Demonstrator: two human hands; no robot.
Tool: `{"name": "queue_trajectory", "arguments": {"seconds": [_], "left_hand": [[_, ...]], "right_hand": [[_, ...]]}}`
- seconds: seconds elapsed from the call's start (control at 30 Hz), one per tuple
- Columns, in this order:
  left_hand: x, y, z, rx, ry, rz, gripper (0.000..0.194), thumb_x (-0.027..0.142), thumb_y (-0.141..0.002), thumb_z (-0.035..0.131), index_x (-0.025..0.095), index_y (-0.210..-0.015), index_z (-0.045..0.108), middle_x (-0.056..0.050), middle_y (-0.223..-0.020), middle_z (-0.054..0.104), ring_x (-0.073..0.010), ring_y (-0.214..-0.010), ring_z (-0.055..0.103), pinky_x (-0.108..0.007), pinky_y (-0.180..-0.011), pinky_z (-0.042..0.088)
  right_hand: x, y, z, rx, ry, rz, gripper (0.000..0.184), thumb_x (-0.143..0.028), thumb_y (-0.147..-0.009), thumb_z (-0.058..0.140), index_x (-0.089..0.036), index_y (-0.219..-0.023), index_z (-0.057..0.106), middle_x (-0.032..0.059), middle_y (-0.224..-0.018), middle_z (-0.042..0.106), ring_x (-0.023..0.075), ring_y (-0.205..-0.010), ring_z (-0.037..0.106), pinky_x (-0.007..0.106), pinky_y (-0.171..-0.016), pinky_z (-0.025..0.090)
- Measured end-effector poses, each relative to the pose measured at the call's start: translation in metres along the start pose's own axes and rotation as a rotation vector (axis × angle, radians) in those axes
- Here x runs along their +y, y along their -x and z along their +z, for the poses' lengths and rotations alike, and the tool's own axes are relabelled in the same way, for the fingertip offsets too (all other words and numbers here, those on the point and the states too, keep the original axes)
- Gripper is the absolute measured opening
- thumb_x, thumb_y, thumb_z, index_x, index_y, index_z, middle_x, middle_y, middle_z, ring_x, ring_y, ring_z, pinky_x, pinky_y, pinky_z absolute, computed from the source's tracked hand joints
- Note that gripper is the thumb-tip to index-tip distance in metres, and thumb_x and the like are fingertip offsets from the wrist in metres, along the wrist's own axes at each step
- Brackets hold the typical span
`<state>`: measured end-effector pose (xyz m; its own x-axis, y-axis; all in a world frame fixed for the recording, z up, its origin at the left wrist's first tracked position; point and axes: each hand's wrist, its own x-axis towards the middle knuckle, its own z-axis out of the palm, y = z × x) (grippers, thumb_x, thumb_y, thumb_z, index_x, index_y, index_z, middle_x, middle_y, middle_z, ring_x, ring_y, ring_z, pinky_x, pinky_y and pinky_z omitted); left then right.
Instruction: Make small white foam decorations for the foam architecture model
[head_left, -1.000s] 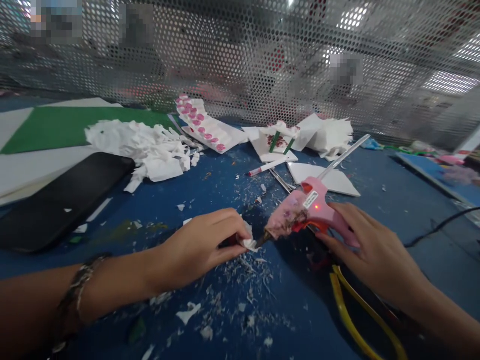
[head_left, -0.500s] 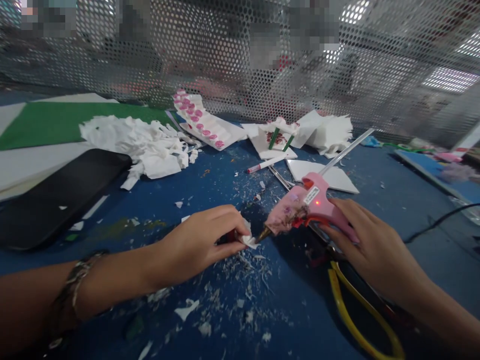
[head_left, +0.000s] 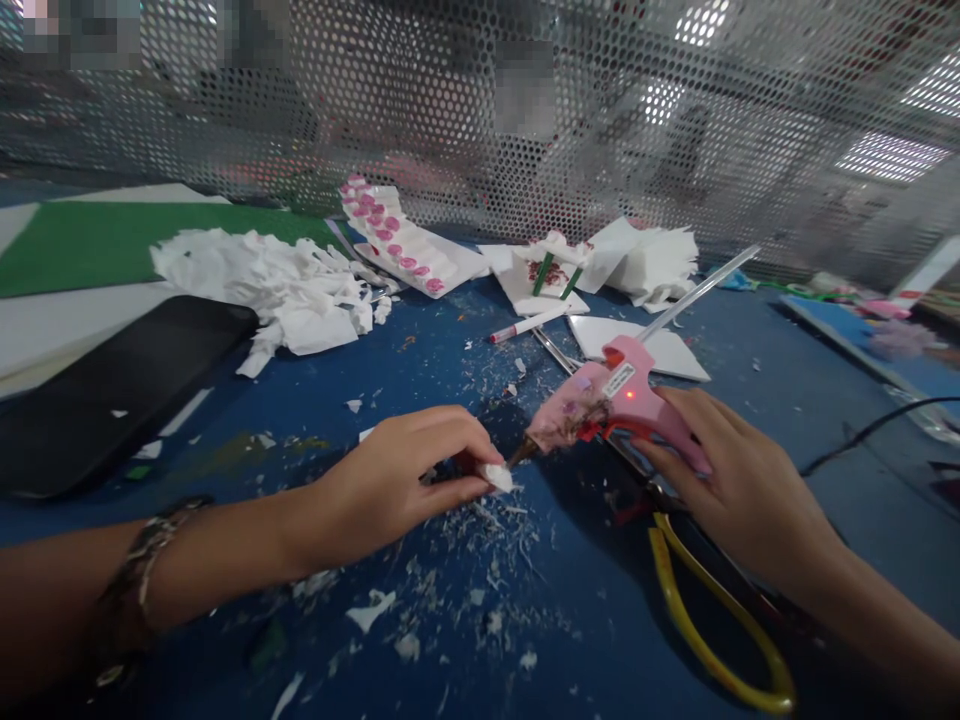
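Note:
Between the thumb and fingertips of my left hand (head_left: 420, 470) is pinched a small folded piece of white paper (head_left: 496, 477). My right hand (head_left: 739, 470) grips the handle of a pink hot glue gun (head_left: 574, 405), whose red light is lit. A clear glue stick (head_left: 697, 290) pokes out of its back end. The gun's metal nozzle (head_left: 520, 455) is at the paper's edge; whether it touches, I cannot tell. Scissors with yellow handles (head_left: 720, 635) lie on the table under the gun and my right hand, their blades partly hidden.
White paper scraps (head_left: 373, 608) litter the blue table. A black phone (head_left: 127, 395) and a heap of crumpled white paper (head_left: 277, 290) lie left. Behind are a strip with pink dots (head_left: 390, 235), a pen (head_left: 529, 323) and white card (head_left: 641, 345). A perforated metal screen (head_left: 435, 120) stands at the back.
The paper in my left hand has turned a little, its free edge now lying more compactly at the fingertips. The glue gun's nozzle has shifted slightly upward. Both grips stay the same.

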<state>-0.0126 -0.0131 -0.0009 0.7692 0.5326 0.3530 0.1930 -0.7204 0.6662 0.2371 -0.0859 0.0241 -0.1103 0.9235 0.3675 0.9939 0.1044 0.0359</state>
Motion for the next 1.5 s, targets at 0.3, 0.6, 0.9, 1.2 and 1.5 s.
{"name": "queue_trajectory", "arguments": {"seconds": [0.3, 0.6, 0.9, 1.2, 1.5], "left_hand": [[0.002, -0.001, -0.001, 0.034, -0.003, -0.068, 0.008, 0.022, -0.077, 0.054, 0.019, -0.084, 0.053, 0.001, -0.077, 0.060, -0.0089, -0.067, 0.058, -0.014, -0.058, 0.045], [0.005, -0.002, -0.001, 0.026, -0.003, -0.083, 0.007, 0.020, -0.077, 0.053, 0.018, -0.084, 0.054, 0.001, -0.080, 0.060, -0.0078, -0.073, 0.059, -0.012, -0.063, 0.045], [0.003, 0.002, 0.000, 0.087, -0.004, -0.049, 0.005, 0.021, -0.077, 0.054, 0.018, -0.081, 0.052, 0.001, -0.079, 0.060, -0.0091, -0.076, 0.059, -0.013, -0.062, 0.046], [0.011, 0.003, 0.000, 0.065, 0.024, -0.102, 0.005, 0.022, -0.078, 0.050, 0.018, -0.077, 0.051, 0.000, -0.075, 0.060, -0.0093, -0.069, 0.059, -0.015, -0.055, 0.046], [0.013, 0.007, 0.004, 0.051, 0.010, -0.030, 0.005, 0.022, -0.076, 0.052, 0.017, -0.074, 0.051, 0.000, -0.074, 0.059, -0.0102, -0.069, 0.058, -0.017, -0.059, 0.045]], "right_hand": [[-0.003, 0.000, -0.002, 0.018, -0.046, -0.017, 0.033, -0.044, -0.084, 0.028, -0.020, -0.095, 0.047, 0.0095, -0.084, 0.060, 0.0224, -0.073, 0.058, 0.032, -0.057, 0.044], [-0.003, -0.001, 0.000, 0.035, -0.037, -0.069, 0.033, -0.043, -0.085, 0.029, -0.016, -0.093, 0.047, 0.0107, -0.084, 0.060, 0.0213, -0.070, 0.059, 0.030, -0.056, 0.046], [0.023, -0.004, -0.005, 0.107, 0.139, -0.030, 0.038, -0.048, -0.082, 0.032, -0.015, -0.089, 0.049, 0.0140, -0.081, 0.061, 0.0233, -0.067, 0.059, 0.030, -0.051, 0.043], [0.053, -0.001, -0.013, 0.147, 0.355, 0.028, 0.036, -0.051, -0.079, 0.040, -0.019, -0.066, 0.050, 0.0109, -0.063, 0.057, 0.0231, -0.060, 0.054, 0.031, -0.048, 0.037], [-0.066, 0.008, -0.021, 0.100, -0.136, -0.391, 0.026, -0.036, -0.081, 0.047, -0.017, -0.064, 0.051, -0.0009, -0.055, 0.053, 0.0095, -0.050, 0.047, 0.021, -0.048, 0.034]]}}
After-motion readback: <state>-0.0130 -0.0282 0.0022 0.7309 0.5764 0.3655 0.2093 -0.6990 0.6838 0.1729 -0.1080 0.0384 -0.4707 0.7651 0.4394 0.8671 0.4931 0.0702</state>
